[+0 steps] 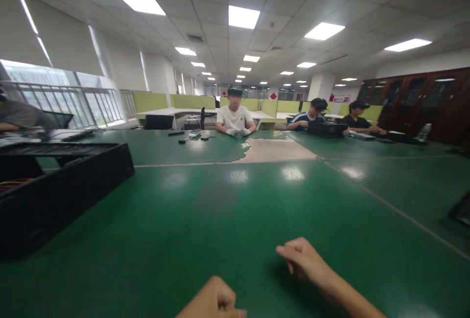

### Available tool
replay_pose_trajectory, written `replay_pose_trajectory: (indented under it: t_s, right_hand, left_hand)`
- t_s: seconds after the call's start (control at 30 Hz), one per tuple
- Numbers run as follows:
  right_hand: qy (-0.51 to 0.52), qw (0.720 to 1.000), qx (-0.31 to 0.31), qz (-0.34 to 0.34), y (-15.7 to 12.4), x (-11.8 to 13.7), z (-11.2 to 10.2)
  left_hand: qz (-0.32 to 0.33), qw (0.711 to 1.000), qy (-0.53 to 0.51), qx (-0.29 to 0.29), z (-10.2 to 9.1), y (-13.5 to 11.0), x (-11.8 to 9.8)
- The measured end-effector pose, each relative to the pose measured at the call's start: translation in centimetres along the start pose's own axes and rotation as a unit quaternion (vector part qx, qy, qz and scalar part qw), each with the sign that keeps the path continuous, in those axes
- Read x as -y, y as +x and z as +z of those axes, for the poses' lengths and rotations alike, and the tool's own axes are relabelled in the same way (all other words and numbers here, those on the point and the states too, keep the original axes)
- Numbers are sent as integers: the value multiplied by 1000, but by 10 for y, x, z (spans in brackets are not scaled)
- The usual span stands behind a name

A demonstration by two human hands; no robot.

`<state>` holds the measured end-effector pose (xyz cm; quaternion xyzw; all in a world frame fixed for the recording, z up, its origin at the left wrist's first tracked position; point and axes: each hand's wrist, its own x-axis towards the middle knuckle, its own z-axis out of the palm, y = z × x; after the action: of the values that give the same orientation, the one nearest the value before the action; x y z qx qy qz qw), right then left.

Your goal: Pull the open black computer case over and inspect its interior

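Head cam, looking out over a big green table that stretches out under and ahead of both hands. The left hand is at the bottom edge, fingers folded into a loose fist, thumb poking out to the right. The right hand sits a bit farther forward and to the right, fingers curled in too, thumb up against the bent index finger (there's a soft shadow on the green beside it, but I honestly can't tell if either hand touches the surface). The two hands are apart.

Over on the left there's a black case with some red and yellow wires showing inside, well away from the hands. A dark object is cut off at the right edge. Farther up, the green covering gives way to a ragged beige patch. Across the table sits a person in a white shirt, with a few small dark items nearby, and to the right another person is at a black box.
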<state>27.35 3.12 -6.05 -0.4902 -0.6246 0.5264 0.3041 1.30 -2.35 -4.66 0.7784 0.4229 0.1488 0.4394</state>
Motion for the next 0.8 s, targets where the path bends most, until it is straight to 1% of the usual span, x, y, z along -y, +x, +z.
replay_pose_trajectory:
  t_s: [0.03, 0.07, 0.13, 0.2, 0.27, 0.37, 0.47, 0.5, 0.53, 0.57, 0.63, 0.7, 0.77, 0.8]
  right_hand:
    - [4, 1000, -26, 12, -7, -11, -14]
    - [0, 999, -40, 16, -12, -20, -23]
    - [-38, 998, -43, -11, -17, -32, -28]
    - [-90, 994, -33, -51, -19, -35, -22]
    - [-129, 989, -31, -71, -18, -33, -14]
    - [-146, 984, -61, -80, -17, -28, -9]
    - [-150, 980, -94, -87, -18, -27, -10]
    - [-158, 978, -99, -89, -20, -26, -10]
    - [-170, 976, -103, -93, -23, -24, -10]
    - [-186, 972, -105, -99, -28, -21, -9]
    - [-223, 962, -107, -115, -43, -11, -8]
    - [-258, 948, -123, -139, -66, 2, -10]
    - [-302, 920, -168, -186, -94, 15, -19]
    - [-328, 897, -205, -215, -108, 20, -27]
  left_hand:
    - [-20, 1000, -13, -8, -1, 2, 4]
    - [-41, 999, -24, -15, 0, 5, 7]
    - [-76, 996, -36, -21, 3, 9, 8]
    - [-90, 995, -37, -21, 6, 12, 8]
    - [-91, 994, -44, -26, 7, 13, 7]
    - [-82, 992, -87, -37, 3, 11, 6]
    - [-58, 990, -131, 13, -5, 9, -1]
    - [-51, 989, -140, 19, -7, 10, -4]
    - [-46, 989, -143, 7, -10, 10, -7]
    - [-44, 989, -138, -25, -12, 12, -8]
    - [-50, 985, -106, -123, -19, 15, -7]
    - [-54, 977, -47, -199, -27, 17, 1]
    - [-60, 970, 24, -236, -37, 16, 14]
    - [-71, 966, 60, -240, -42, 14, 22]
